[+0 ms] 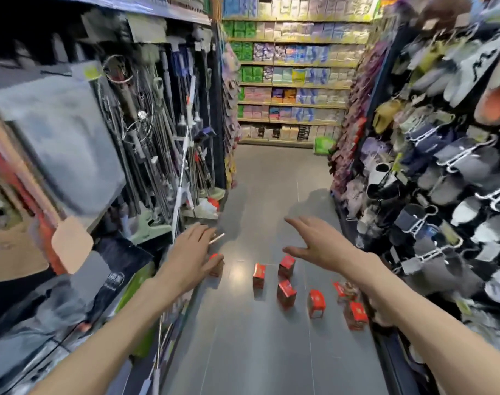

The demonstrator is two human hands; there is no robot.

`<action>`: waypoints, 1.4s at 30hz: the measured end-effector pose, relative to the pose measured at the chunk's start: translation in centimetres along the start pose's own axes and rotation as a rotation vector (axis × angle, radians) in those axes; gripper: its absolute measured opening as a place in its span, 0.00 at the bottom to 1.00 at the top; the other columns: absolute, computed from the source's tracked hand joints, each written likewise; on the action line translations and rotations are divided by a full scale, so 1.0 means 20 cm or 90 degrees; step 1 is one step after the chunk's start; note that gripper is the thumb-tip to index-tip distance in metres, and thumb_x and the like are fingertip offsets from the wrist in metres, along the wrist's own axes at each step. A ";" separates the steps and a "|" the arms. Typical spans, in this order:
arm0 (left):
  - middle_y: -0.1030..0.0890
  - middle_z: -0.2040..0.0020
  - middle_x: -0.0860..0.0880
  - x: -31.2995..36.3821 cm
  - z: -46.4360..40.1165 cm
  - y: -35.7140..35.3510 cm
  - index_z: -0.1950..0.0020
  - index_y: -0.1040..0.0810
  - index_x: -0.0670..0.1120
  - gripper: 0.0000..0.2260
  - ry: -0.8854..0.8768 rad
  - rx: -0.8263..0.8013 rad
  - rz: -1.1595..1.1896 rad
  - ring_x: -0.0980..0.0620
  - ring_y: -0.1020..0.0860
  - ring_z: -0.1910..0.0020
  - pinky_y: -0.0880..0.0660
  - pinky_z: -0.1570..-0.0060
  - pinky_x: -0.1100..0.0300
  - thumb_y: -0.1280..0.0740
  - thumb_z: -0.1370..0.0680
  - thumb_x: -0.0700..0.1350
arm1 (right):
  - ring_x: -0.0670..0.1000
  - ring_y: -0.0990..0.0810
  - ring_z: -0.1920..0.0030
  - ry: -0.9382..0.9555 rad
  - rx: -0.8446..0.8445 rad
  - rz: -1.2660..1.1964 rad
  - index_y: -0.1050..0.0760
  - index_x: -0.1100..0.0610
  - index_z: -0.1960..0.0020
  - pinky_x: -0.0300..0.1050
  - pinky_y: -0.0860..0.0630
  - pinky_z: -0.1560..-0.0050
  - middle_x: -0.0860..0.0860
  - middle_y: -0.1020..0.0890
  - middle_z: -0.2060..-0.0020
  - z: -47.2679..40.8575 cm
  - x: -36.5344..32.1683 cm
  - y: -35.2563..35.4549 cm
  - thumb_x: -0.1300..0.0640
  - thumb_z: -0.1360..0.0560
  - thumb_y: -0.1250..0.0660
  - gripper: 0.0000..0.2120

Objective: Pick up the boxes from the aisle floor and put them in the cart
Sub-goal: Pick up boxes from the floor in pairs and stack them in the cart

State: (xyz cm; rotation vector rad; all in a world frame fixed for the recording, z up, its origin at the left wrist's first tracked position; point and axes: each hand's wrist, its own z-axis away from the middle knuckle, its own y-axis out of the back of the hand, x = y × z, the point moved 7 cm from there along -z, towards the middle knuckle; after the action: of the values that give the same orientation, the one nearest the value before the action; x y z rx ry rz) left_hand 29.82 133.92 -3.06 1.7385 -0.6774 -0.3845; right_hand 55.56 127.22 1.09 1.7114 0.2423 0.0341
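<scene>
Several small red boxes stand scattered on the grey aisle floor (271, 352): one at the left (217, 265), partly behind my left hand, two in the middle (259, 276) (286, 266), more toward the right (316, 303) (356, 315). My left hand (190, 250) reaches forward over the leftmost box, fingers apart, holding nothing. My right hand (314, 242) stretches out above the middle boxes, palm down, fingers spread, empty. No cart is in view.
Left shelving (157, 138) holds mops, brooms and hanging poles that lean into the aisle. The right rack (442, 181) carries hanging slippers close to my right arm. A far shelf wall (291, 81) with packaged goods closes the aisle; a green bag (323, 144) sits by it.
</scene>
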 end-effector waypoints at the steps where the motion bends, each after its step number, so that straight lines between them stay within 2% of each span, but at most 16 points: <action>1: 0.31 0.26 0.46 -0.06 -0.09 -0.04 0.24 0.36 0.45 0.31 0.010 -0.006 0.003 0.45 0.37 0.25 0.41 0.27 0.51 0.37 0.21 0.61 | 0.58 0.28 0.35 0.004 -0.006 -0.003 0.39 0.55 0.24 0.49 0.33 0.37 0.56 0.26 0.33 -0.13 0.05 -0.02 0.39 0.25 0.33 0.36; 4: 0.32 0.26 0.47 -0.24 -0.36 -0.17 0.24 0.36 0.46 0.31 0.013 -0.015 -0.009 0.46 0.37 0.26 0.41 0.27 0.52 0.40 0.21 0.63 | 0.57 0.29 0.33 0.001 -0.021 -0.017 0.40 0.54 0.23 0.50 0.32 0.36 0.55 0.27 0.31 -0.49 0.19 -0.08 0.39 0.24 0.34 0.36; 8: 0.27 0.31 0.45 -0.50 -0.77 -0.34 0.28 0.31 0.44 0.31 0.010 -0.001 0.000 0.44 0.32 0.30 0.36 0.30 0.51 0.43 0.23 0.63 | 0.57 0.29 0.33 -0.005 -0.032 -0.026 0.42 0.54 0.23 0.53 0.30 0.36 0.55 0.28 0.31 -0.96 0.39 -0.24 0.38 0.24 0.35 0.37; 13: 0.25 0.37 0.46 -0.78 -1.28 -0.58 0.32 0.28 0.44 0.24 0.002 0.011 0.049 0.45 0.29 0.36 0.33 0.36 0.53 0.36 0.22 0.59 | 0.59 0.27 0.35 -0.030 -0.031 -0.027 0.41 0.55 0.23 0.52 0.29 0.39 0.56 0.26 0.33 -1.46 0.60 -0.43 0.39 0.24 0.34 0.37; 18: 0.26 0.35 0.47 -1.04 -1.73 -0.92 0.29 0.31 0.44 0.26 0.008 -0.060 0.088 0.45 0.29 0.35 0.30 0.36 0.50 0.39 0.22 0.59 | 0.60 0.24 0.41 -0.042 -0.044 -0.015 0.39 0.57 0.24 0.54 0.26 0.44 0.56 0.23 0.40 -1.85 0.80 -0.61 0.39 0.25 0.33 0.36; 21: 0.26 0.35 0.45 -1.14 -1.93 -1.13 0.29 0.31 0.43 0.29 0.012 -0.112 0.092 0.43 0.29 0.35 0.30 0.36 0.49 0.40 0.23 0.60 | 0.59 0.26 0.37 -0.053 -0.056 -0.028 0.39 0.57 0.24 0.52 0.28 0.39 0.56 0.25 0.34 -2.06 0.91 -0.74 0.40 0.24 0.33 0.36; 24: 0.26 0.33 0.42 -1.24 -2.13 -1.36 0.29 0.31 0.40 0.28 0.004 -0.149 0.083 0.41 0.30 0.33 0.34 0.32 0.50 0.33 0.23 0.55 | 0.58 0.28 0.33 -0.067 -0.077 -0.063 0.38 0.57 0.24 0.50 0.31 0.35 0.56 0.27 0.31 -2.27 1.04 -0.92 0.40 0.24 0.33 0.35; 28: 0.24 0.36 0.41 -1.41 -2.35 -1.66 0.30 0.30 0.40 0.28 0.036 -0.180 0.093 0.40 0.28 0.35 0.32 0.33 0.48 0.29 0.25 0.52 | 0.58 0.28 0.34 -0.091 -0.121 -0.096 0.38 0.55 0.25 0.53 0.29 0.35 0.54 0.26 0.32 -2.55 1.23 -1.22 0.38 0.25 0.35 0.35; 32: 0.24 0.36 0.40 -1.63 -2.52 -2.04 0.30 0.30 0.38 0.28 0.080 -0.212 0.118 0.39 0.28 0.35 0.32 0.33 0.48 0.28 0.25 0.51 | 0.58 0.28 0.33 -0.123 -0.164 -0.128 0.39 0.55 0.24 0.53 0.30 0.35 0.54 0.28 0.30 -2.80 1.43 -1.57 0.39 0.24 0.34 0.35; 37: 0.26 0.34 0.41 -1.94 -2.60 -2.72 0.28 0.34 0.42 0.29 0.183 -0.265 0.173 0.40 0.29 0.35 0.30 0.35 0.45 0.35 0.24 0.56 | 0.57 0.30 0.31 -0.138 -0.195 -0.161 0.39 0.55 0.24 0.53 0.30 0.35 0.54 0.29 0.29 -3.04 1.59 -2.12 0.41 0.24 0.34 0.35; 42: 0.27 0.34 0.39 -2.06 -2.52 -3.49 0.28 0.33 0.39 0.29 0.217 -0.346 0.191 0.39 0.29 0.34 0.32 0.34 0.46 0.29 0.25 0.50 | 0.59 0.29 0.31 -0.096 -0.228 -0.159 0.39 0.55 0.24 0.57 0.28 0.35 0.55 0.30 0.29 -3.19 1.64 -2.79 0.38 0.24 0.39 0.34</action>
State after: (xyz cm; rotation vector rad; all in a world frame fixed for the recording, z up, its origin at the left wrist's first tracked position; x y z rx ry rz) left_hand 43.76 209.37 -59.84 1.1272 -0.5135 -0.0474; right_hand 69.45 202.83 -47.50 1.3107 0.3156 -0.2232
